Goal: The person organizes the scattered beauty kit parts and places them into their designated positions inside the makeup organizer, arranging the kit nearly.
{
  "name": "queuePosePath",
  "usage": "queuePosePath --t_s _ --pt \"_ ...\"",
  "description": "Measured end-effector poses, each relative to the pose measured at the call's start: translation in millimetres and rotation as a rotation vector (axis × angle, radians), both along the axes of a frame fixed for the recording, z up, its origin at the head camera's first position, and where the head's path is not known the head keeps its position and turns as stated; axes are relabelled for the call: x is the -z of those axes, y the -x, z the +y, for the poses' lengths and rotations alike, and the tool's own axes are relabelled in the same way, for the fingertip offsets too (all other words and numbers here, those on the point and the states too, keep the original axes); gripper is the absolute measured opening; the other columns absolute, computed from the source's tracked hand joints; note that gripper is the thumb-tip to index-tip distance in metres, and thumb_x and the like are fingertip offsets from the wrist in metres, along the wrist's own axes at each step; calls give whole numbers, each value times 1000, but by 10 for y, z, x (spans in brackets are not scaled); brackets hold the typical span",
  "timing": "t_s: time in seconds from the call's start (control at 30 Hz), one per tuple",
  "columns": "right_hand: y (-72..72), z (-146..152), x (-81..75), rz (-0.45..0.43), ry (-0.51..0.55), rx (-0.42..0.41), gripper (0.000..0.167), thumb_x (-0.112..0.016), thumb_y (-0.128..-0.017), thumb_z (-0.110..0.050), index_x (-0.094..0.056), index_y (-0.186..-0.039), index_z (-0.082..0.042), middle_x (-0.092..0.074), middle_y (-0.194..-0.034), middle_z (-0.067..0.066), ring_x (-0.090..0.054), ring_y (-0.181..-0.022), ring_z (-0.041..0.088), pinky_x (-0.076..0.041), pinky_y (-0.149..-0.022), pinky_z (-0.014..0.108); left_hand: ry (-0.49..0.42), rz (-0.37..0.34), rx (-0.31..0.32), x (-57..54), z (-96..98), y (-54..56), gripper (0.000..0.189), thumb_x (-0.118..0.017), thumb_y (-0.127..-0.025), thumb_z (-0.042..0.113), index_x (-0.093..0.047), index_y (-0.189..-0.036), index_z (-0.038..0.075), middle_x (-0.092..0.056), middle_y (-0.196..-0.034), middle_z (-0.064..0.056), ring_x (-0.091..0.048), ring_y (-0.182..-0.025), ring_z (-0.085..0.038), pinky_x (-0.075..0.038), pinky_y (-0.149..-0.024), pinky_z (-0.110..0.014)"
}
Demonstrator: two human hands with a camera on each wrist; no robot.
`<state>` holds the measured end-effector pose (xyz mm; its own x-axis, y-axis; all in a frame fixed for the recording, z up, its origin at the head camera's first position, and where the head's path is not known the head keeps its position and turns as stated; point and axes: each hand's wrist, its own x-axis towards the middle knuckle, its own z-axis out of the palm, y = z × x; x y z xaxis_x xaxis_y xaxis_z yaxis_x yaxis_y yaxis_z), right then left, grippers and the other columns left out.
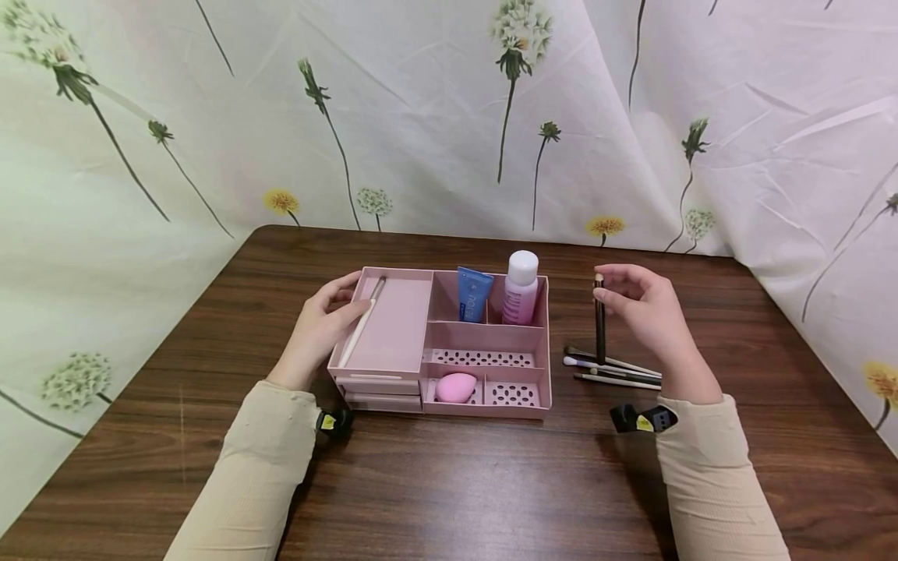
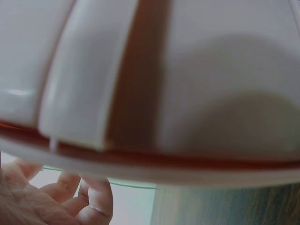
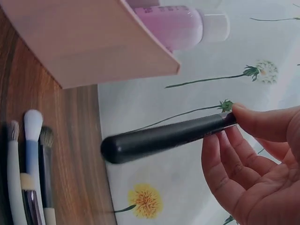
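Note:
A pink makeup organizer [image 1: 486, 336] stands on the table. My left hand [image 1: 317, 323] grips its left side, thumb over the rim beside a white-handled makeup brush [image 1: 358, 336] lying slanted on the top tray. In the left wrist view, fingers [image 2: 96, 199] curl outside the wall. To the right of the organizer, my right hand [image 1: 641, 312] pinches a black makeup brush [image 1: 599, 323] near its upper end. It hangs upright, rounded handle end down, as the right wrist view shows. Beneath it several more makeup brushes [image 1: 617, 375] lie in a loose pile.
In the organizer's back compartments stand a blue tube [image 1: 473, 294] and a pink bottle [image 1: 520, 300] with a white cap. A pink makeup sponge [image 1: 456, 387] sits in a front compartment. Drawers [image 1: 382, 401] are at front left. A flowered cloth [image 1: 421, 117] hangs behind the brown table [image 1: 449, 483].

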<state>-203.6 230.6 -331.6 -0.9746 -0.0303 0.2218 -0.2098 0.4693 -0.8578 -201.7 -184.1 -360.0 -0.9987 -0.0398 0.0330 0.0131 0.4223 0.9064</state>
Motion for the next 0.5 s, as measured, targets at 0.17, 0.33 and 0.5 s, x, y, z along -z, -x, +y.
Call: queuePosePath --t_s 0.17,0.33,0.5 --pt "-19 -11 -30 16 107 -6 25 -67 -92 -4 -66 -115 -15 -61 -88 -20 -62 -74 -3 -53 -66 18 4 4 -1 1 -2 3 56 -61 -97 25 -45 -149 13 -55 -127 -20 -54 -99 -16 -45 -83 -23" --pt "-42 -42 -54 40 241 -32 32 -67 -91 -1 -68 -103 -31 -65 -90 -17 -64 -72 -1 -54 -66 17 3 3 2 4 -4 3 57 -61 -97 25 -45 -150 13 -55 -128 -21 -54 -100 -16 -45 -83 -23" --pt "-47 -74 -46 60 381 -71 32 -67 -90 2 -71 -101 -28 -67 -89 -12 -67 -72 1 -55 -65 19 0 0 2 4 -3 3 57 -60 -97 25 -45 -150 14 -54 -128 -21 -55 -102 -19 -45 -83 -24"
